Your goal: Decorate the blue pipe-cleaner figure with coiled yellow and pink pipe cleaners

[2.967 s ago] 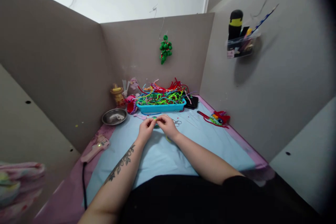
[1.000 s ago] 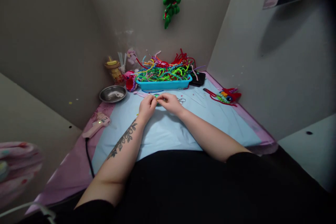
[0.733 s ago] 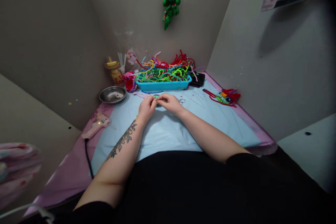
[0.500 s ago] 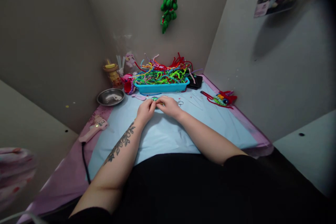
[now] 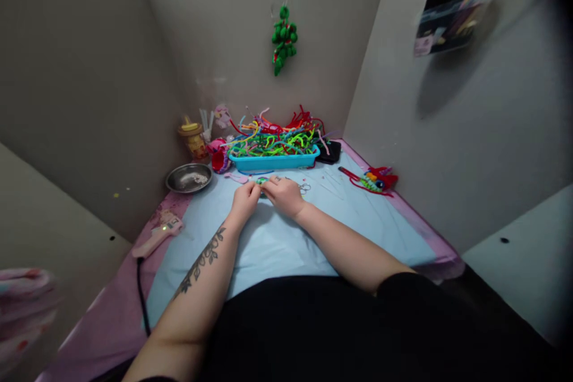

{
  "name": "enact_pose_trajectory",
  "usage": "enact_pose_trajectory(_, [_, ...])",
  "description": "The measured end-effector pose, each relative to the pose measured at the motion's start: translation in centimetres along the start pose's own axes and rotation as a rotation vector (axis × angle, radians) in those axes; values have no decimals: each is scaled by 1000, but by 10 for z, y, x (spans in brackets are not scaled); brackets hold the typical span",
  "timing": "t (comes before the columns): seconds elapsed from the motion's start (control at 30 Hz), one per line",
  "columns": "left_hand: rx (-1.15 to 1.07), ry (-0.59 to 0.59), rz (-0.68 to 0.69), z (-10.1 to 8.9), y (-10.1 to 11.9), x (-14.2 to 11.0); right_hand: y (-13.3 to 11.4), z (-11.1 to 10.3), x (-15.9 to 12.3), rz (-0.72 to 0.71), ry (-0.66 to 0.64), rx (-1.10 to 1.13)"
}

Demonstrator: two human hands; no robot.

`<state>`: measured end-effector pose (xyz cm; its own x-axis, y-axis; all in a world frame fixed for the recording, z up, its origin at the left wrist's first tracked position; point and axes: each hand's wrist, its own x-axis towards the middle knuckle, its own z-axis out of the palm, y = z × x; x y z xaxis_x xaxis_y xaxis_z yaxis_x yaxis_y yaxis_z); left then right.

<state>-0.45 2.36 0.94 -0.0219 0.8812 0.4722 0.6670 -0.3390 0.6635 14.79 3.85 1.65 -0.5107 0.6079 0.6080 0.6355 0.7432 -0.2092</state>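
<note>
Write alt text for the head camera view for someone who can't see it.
A person's left hand and right hand meet over a light-blue cloth, anything between them too hidden to identify. Behind them stands a blue tray heaped with colorful fuzzy stems. A metal bowl and pink glue gun lie left, scissor handles beside the right hand.

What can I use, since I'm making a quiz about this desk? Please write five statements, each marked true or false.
1. The left hand and the right hand are close together, nearer the camera than the turquoise tray. True.
2. The tray is bare. False: coloured fuzzy stems are heaped in it.
3. The metal bowl holds small white pieces. True.
4. A stapler lies on the left, nearer the camera than the bowl. False: a pink glue gun lies there.
5. A green ornament hangs at the back panel. True.
</note>
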Motion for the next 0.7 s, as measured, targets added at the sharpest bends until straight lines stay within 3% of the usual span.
enact_pose_trajectory(0.13, [134,62,139,-3,4,-6,4,1,4,135,50,314])
enact_pose_trajectory(0.33, [111,85,202,-7,1,-10,6,5,11,419,-152,959])
enact_pose_trajectory(0.53, [93,47,179,-8,2,-12,2,7,11,640,-209,1191])
enact_pose_trajectory(0.7, [86,26,182,-9,7,-13,0,8,10,639,-218,1203])
